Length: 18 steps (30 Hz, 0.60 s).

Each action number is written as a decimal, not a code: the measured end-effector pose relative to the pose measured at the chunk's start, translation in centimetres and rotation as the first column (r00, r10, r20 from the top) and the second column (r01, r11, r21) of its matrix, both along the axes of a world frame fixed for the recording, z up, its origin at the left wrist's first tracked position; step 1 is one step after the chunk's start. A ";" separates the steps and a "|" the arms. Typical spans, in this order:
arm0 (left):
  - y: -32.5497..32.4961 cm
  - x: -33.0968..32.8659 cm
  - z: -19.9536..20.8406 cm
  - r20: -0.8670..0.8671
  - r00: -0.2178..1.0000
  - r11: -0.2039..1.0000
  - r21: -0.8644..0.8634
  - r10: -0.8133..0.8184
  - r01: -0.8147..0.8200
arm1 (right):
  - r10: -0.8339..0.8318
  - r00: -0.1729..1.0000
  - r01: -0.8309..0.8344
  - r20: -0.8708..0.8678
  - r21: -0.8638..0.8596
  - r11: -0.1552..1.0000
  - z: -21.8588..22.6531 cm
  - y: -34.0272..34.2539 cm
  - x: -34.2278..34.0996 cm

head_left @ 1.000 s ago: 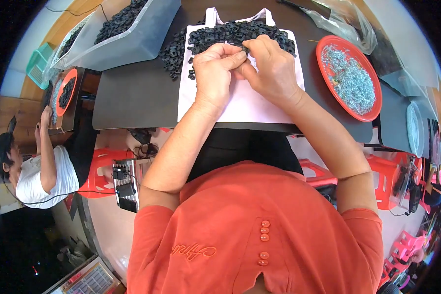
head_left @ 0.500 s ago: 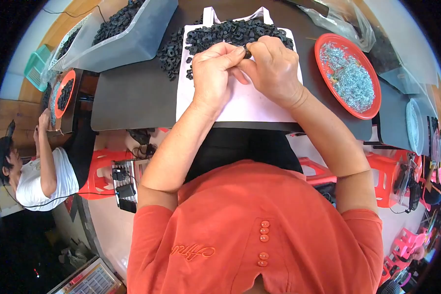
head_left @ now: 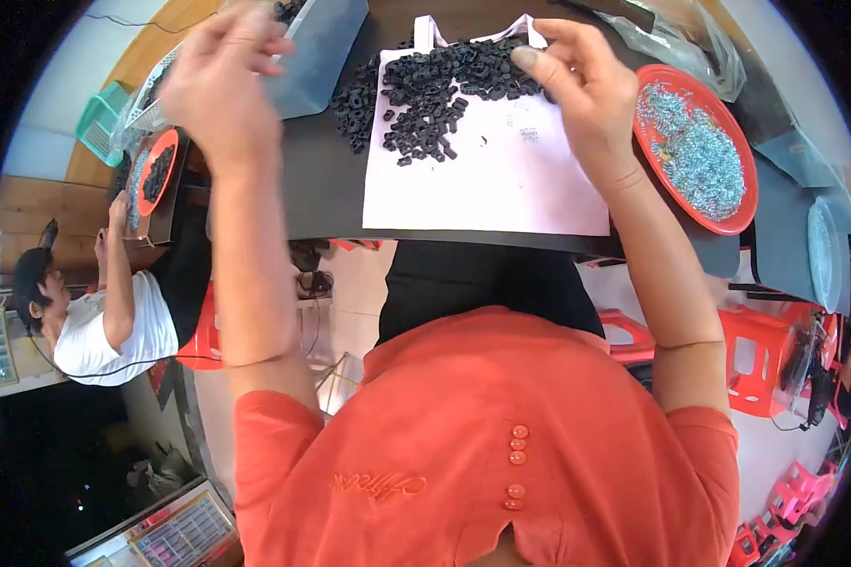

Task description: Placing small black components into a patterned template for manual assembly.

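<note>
Smeared by motion, my left hand [head_left: 222, 90] is raised at the upper left over the edge of a grey plastic bin [head_left: 317, 66]. Whether it holds anything cannot be made out. My right hand [head_left: 591, 90] hovers at the right end of a heap of small black plastic parts [head_left: 463, 71], its thumb and forefinger apart and nothing visible between them. The heap covers the upper part of a pale pinkish-white bag with handles [head_left: 501, 189], laid flat on the dark table. More black parts spread down its left half.
Right of the bag, a red plate [head_left: 748, 189] bears many small shiny pale-blue pieces [head_left: 699, 165]. Clear plastic bags [head_left: 718, 66] lie behind it. At far left a person in white [head_left: 123, 326] sits by an orange plate [head_left: 168, 156]. A green basket [head_left: 99, 123] stands beyond.
My hands, together over the bag earlier, have parted. The left swung up and left to the bin; the right moved right and up. The black parts beneath are uncovered.
</note>
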<state>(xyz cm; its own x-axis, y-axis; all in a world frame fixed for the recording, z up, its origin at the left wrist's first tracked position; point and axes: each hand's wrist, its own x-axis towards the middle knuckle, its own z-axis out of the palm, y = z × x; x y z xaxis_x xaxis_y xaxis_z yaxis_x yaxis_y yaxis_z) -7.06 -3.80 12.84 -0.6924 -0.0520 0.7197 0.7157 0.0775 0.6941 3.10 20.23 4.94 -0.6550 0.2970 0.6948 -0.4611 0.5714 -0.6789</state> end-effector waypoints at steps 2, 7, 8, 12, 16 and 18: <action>-1.7 -2.9 1.6 -0.016 0.993 0.986 -0.118 0.117 -0.118 | 0.081 0.997 -0.080 -0.002 -0.190 0.979 0.6 0.3 0.2; -4.3 -6.6 0.7 -0.351 0.917 0.747 -0.555 0.190 -0.367 | 0.166 0.972 -0.057 0.166 -0.518 0.853 2.7 -0.2 0.7; -2.4 -4.5 -0.4 -0.376 0.919 0.795 -0.519 0.117 -0.313 | 0.161 0.972 -0.045 0.172 -0.537 0.843 2.6 0.1 0.8; 2.7 0.3 -5.3 -0.367 0.918 0.748 -0.650 -0.152 -0.136 | 0.115 0.972 0.000 0.206 -0.488 0.873 2.2 1.1 0.2; 4.7 0.5 -9.5 -0.282 0.953 0.613 -0.775 -0.112 -0.158 | 0.202 0.937 -0.098 0.285 -0.340 0.935 0.0 2.1 -0.7; 4.8 0.4 -10.4 -0.240 0.968 0.559 -0.814 -0.078 -0.157 | 0.214 0.922 -0.113 0.323 -0.303 0.946 -0.8 2.5 -1.2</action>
